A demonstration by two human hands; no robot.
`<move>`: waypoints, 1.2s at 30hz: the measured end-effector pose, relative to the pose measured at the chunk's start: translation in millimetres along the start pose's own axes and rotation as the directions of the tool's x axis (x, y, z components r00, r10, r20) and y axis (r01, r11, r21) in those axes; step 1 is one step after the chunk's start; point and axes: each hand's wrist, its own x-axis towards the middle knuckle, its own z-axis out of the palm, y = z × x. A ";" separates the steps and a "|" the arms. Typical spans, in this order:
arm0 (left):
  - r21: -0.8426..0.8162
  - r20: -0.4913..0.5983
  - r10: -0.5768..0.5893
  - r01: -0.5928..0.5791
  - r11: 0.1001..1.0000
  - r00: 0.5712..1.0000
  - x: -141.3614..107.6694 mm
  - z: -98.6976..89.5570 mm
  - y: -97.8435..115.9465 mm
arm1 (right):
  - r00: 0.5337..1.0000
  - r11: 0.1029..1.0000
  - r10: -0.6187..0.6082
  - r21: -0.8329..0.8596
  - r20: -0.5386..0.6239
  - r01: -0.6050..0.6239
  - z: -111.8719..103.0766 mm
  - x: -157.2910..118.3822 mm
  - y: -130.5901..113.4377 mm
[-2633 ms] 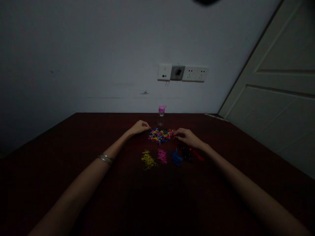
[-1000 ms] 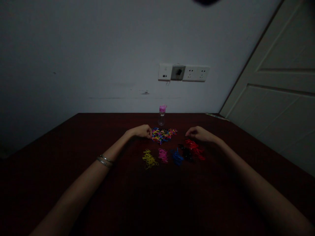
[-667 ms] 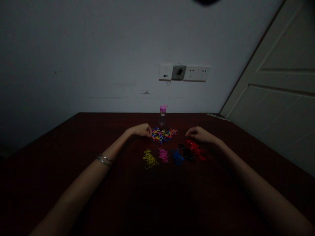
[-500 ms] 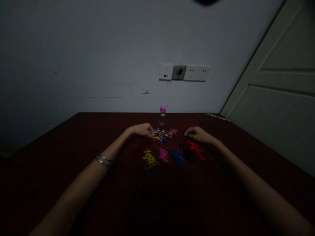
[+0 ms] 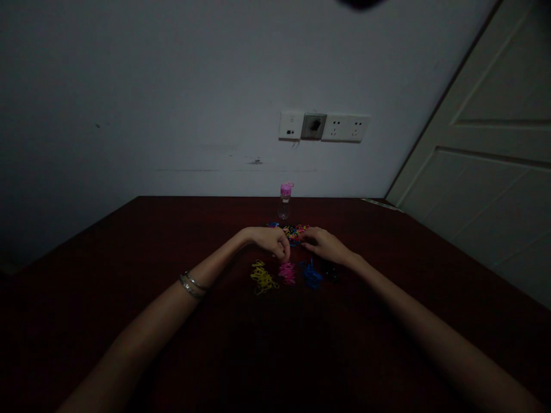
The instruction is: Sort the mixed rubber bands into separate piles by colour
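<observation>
My left hand (image 5: 275,241) is closed, its fingertips pointing down at the far edge of a pile of pink rubber bands (image 5: 287,273). Whatever its fingers may pinch is too small to make out. At the right side of a mixed-colour heap of rubber bands (image 5: 295,230) rests my right hand (image 5: 323,244), thumb and fingers slightly apart. Yellow rubber bands (image 5: 262,277) lie left of the pink ones. To the right are blue rubber bands (image 5: 310,274) and black rubber bands (image 5: 330,272), the latter partly covered. My right hand and forearm hide the red pile.
Behind the heap stands a clear bottle (image 5: 284,207) with a pink cap. The dark red table (image 5: 193,215) meets a wall with several sockets (image 5: 342,128). A pale panelled door (image 5: 486,143) is at the right.
My left hand has moved right and nearer, from the mixed heap to the pink pile. My right hand has moved left from beside the red pile to the mixed heap.
</observation>
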 end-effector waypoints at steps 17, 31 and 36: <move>-0.089 -0.261 0.018 -0.043 0.995 0.965 -6.0 -14.6 -18.9 | 0.999 0.997 -0.011 -0.079 -0.044 0.007 17.7 0.6 -1.0; -0.109 -0.299 -0.010 -0.023 0.994 0.954 -10.1 -16.9 -22.4 | 0.998 1.000 0.001 -0.029 -0.061 -0.002 14.7 2.0 -3.2; -0.073 -0.329 -0.026 0.003 0.997 0.944 -11.6 -19.3 -29.0 | 0.999 0.980 0.008 0.199 -0.051 0.002 -6.1 4.2 -3.0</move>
